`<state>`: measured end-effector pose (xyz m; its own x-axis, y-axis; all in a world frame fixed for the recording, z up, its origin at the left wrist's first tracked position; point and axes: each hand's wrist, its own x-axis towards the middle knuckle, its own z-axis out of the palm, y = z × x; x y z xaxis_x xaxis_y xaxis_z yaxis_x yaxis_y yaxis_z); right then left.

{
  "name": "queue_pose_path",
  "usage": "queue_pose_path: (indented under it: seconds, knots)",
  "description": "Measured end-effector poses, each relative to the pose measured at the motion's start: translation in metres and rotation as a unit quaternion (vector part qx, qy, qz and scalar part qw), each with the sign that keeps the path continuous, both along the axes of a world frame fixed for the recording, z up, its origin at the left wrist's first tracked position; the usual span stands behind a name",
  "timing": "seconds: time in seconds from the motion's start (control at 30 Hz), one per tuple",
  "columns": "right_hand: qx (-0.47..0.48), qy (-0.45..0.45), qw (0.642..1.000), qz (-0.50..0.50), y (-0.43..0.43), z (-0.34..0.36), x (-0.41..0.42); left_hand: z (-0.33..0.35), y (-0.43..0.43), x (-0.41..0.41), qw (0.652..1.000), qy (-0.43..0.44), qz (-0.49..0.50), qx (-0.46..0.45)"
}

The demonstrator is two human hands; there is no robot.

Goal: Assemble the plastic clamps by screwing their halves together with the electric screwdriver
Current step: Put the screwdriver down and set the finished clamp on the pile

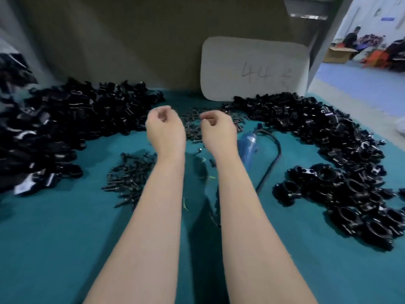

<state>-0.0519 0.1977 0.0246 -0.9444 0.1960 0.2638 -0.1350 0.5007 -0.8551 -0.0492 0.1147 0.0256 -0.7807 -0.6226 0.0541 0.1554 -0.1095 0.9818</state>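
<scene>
My left hand [164,126] and my right hand [217,128] hang side by side above the middle of the teal table [65,249], wrists bent and fingers loosely curled. I see nothing held in either. Behind and between them lies a heap of black screws [192,126]. A second heap of screws [131,176] lies left of my left forearm. The blue translucent electric screwdriver [248,145] lies on the table just right of my right wrist, its black cable [272,159] looping to the right. Assembled black clamps [361,205] are piled front right.
Large heaps of black clamp halves cover the left [54,128] and the back right [306,119] of the table. A white card marked 44 [252,69] leans against the cardboard wall behind. People sit at work far off at the upper right.
</scene>
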Motion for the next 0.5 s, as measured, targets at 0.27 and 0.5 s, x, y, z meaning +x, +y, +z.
queue_pose_path:
  seconds: [0.27, 0.5]
  knots:
    - [0.228, -0.135, 0.951, 0.16, -0.123, -0.032, -0.08, -0.016, -0.115, -0.036, 0.967, -0.06, 0.056, 0.239]
    - [0.117, -0.046, 0.987, 0.102, -0.132, -0.031, -0.096, -0.021, -0.11, -0.05, 0.978, -0.055, 0.037, 0.196]
